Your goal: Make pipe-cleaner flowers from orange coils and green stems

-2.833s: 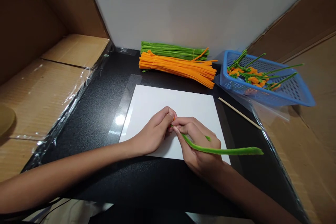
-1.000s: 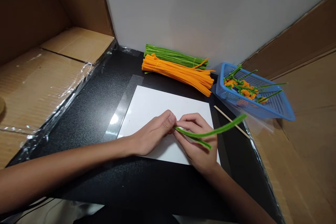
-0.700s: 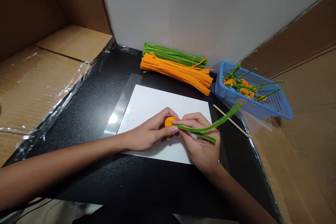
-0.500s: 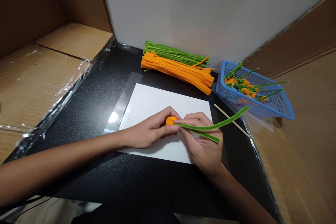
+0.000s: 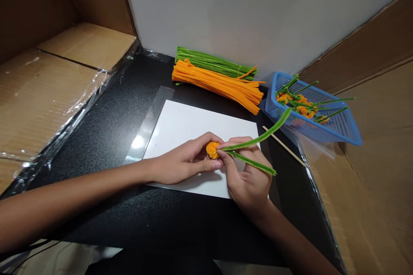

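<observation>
Between my two hands is a small orange pipe-cleaner flower head [image 5: 212,150], held over a white sheet [image 5: 183,122]. My left hand [image 5: 183,161] has its thumb and fingers closed around the flower head's left side. A green pipe cleaner [image 5: 263,136] comes out of the flower's right side, its two ends spread apart like a V. Thumb and forefinger of my right hand [image 5: 248,178] pinch the green stem close against the flower. The curled fingers of the right hand lie behind the green ends.
Bundles of orange pipe cleaners [image 5: 216,86] and green pipe cleaners [image 5: 209,61] lie by the wall. A blue basket [image 5: 345,131] at the right holds several orange flowers with green stems. Beside it rests a thin wooden stick [image 5: 284,146]. Cardboard [image 5: 48,81] borders the black table.
The flower head has turned a little in my fingers. The upper green end has swung up and left, and the two ends now spread wider apart. The view has shifted slightly.
</observation>
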`<state>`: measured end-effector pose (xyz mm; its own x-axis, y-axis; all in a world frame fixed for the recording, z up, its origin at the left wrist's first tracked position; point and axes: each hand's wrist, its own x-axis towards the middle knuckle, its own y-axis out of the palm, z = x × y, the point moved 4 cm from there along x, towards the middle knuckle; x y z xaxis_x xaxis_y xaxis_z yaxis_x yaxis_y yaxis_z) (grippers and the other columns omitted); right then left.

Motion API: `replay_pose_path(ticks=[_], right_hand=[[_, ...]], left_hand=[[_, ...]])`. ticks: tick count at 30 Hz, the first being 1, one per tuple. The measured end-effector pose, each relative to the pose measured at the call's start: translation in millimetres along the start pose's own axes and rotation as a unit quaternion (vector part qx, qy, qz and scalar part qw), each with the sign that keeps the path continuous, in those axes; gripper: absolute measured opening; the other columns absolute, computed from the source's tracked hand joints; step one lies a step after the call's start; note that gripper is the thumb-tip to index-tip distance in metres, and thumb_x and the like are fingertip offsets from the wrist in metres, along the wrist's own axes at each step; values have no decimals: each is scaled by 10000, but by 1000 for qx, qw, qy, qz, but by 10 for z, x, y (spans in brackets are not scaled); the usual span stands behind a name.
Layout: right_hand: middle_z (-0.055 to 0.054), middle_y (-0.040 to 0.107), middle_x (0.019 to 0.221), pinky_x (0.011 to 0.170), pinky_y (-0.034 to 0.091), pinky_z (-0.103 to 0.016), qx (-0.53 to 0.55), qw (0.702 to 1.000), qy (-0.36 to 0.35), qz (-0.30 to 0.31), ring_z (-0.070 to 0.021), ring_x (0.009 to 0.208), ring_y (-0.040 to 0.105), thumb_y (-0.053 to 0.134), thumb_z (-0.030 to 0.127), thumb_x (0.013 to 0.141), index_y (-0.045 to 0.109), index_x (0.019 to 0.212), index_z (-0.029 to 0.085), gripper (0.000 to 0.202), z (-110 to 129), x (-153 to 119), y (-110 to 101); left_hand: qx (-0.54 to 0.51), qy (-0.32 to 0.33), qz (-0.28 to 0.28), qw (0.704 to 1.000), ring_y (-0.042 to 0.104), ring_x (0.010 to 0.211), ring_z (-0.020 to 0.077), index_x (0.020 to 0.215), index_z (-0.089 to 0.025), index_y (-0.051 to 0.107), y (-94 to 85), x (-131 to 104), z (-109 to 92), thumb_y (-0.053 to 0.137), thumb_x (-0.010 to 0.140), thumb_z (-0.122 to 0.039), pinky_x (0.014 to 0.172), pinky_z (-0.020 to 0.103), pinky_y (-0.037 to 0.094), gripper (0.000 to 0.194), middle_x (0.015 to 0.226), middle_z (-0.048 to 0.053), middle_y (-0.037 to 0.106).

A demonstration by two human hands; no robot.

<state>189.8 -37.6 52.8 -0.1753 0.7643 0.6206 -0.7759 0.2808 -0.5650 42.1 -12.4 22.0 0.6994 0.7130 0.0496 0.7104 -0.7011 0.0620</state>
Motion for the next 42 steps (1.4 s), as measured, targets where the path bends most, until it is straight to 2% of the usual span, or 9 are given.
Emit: replay_pose_path(ticks=[10,17,30,32,34,36,38,40,42], right_hand=[[-69,653,922,799,584,-352,-17,1000,-18,8,-203,900,668,568,17,915,679,971,181,205,40,-20,30],[-90,664,922,782,594,-374,-40,997,-68,0,-217,888,664,603,-23,875,653,1020,160,239,92,-60,56],[-69,677,886,744,591,-392,-76,995,-64,1,-226,834,668,586,32,895,654,1012,210,224,108,-42,29],[-75,683,893,742,600,-400,-76,995,-63,-2,-231,838,676,589,44,895,658,1013,214,218,100,-33,25],[-78,690,894,749,609,-406,-75,995,-60,-7,-236,844,685,618,62,887,662,1005,218,200,86,-13,12],[-80,696,903,764,617,-405,-64,996,-54,-20,-238,862,697,647,68,874,667,986,219,190,67,15,-12],[-89,708,938,787,622,-398,-41,998,-40,-27,-239,897,711,648,60,871,671,966,213,181,44,39,-31],[-93,723,959,807,623,-384,-12,1000,-13,-21,-233,916,724,635,55,879,676,951,202,168,15,51,-35],[-81,735,937,815,623,-366,11,1000,18,-11,-218,894,731,631,63,887,681,950,193,153,-12,46,-28]], left_hand=[[47,40,-13,998,562,755,135,1289,-180,497,20,-22,16,450,1038,-320,716,285,479,291,909,21,584],[109,29,-27,993,553,765,113,1176,-166,525,23,-39,-19,457,1036,-287,726,255,463,197,921,13,599],[-62,6,21,998,557,662,101,1199,-149,541,51,-36,16,420,1056,-343,639,236,501,269,826,10,590],[-30,7,16,999,577,680,111,1215,-150,536,52,-31,22,409,1056,-343,661,252,523,280,838,20,607],[52,22,-23,998,613,752,127,1304,-173,503,34,-30,30,459,1039,-344,724,275,545,318,929,43,644],[134,47,-93,986,638,836,141,1387,-208,450,-1,-38,29,562,996,-353,761,282,560,431,1074,70,657],[190,87,-160,965,649,874,143,1363,-213,470,-37,-58,14,635,958,-345,739,261,569,457,1149,82,647],[259,151,-191,935,654,891,142,1261,-200,550,-55,-80,-23,643,954,-293,727,245,569,335,1119,78,653],[359,227,-199,883,657,901,146,1165,-199,612,-63,-105,-68,632,957,-232,750,255,566,212,1062,68,667]])
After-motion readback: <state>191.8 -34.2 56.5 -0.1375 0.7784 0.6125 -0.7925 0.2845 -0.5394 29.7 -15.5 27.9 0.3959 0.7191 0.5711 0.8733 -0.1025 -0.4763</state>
